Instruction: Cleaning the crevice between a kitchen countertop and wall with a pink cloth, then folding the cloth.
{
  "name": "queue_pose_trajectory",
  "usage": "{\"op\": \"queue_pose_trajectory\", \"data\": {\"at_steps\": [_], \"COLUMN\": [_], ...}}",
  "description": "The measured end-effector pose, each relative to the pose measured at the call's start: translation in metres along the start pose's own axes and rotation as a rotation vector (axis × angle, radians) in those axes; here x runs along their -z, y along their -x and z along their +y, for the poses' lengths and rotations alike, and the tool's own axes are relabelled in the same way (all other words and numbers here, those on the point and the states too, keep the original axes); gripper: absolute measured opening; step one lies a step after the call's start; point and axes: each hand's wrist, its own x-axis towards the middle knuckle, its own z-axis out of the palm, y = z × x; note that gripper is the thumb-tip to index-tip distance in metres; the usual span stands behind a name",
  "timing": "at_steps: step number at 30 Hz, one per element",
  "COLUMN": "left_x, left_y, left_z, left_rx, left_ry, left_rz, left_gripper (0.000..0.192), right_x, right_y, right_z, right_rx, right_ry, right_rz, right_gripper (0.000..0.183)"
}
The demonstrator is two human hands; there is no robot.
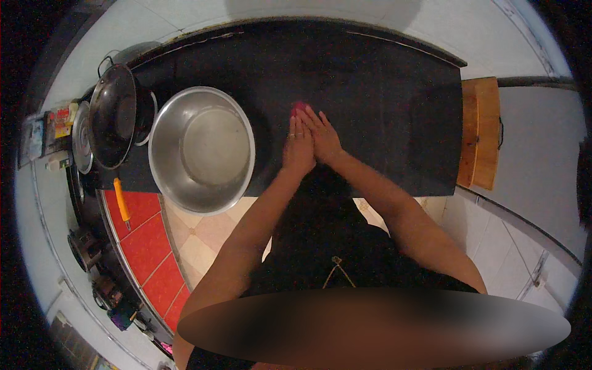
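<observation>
My left hand (299, 149) and my right hand (324, 138) meet over the black countertop (379, 92), fingers stretched away from me. The right fingers lean across the left fingertips. A ring shows on a left finger. Just beyond the fingertips a small magenta thing (299, 107) shows, possibly cloth; the hands cover the rest of it. Whether they grip it or only press on it is not visible. To the left of my hands stands a wide stainless steel basin (171, 180), with what looks like cloudy water at its bottom.
At the far left stand a dark wok (113, 115) and a metal lid (82, 138). An orange-handled peeler or knife (121, 199) lies near the counter edge above red tiles (148, 249). A wooden drawer unit (478, 134) borders the counter's right end. The wall rises behind.
</observation>
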Motion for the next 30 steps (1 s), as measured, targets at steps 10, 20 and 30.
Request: {"op": "queue_pose_trajectory", "data": {"at_steps": [10, 20, 30], "left_x": [0.019, 0.01, 0.006], "left_y": [-0.043, -0.086, -0.135], "left_z": [0.003, -0.009, -0.024], "left_rx": [0.055, 0.026, -0.029], "left_ry": [-0.007, -0.104, -0.195], "left_rz": [-0.063, 0.114, 0.181], "left_gripper": [0.103, 0.093, 0.105], "right_x": [0.006, 0.005, -0.001], "right_y": [-0.035, -0.069, -0.1], "right_z": [0.027, 0.048, 0.075], "right_rx": [0.003, 0.011, 0.013], "right_ry": [0.033, 0.139, 0.144], "right_rz": [-0.053, -0.077, 0.015], "right_gripper": [0.07, 0.073, 0.068]}}
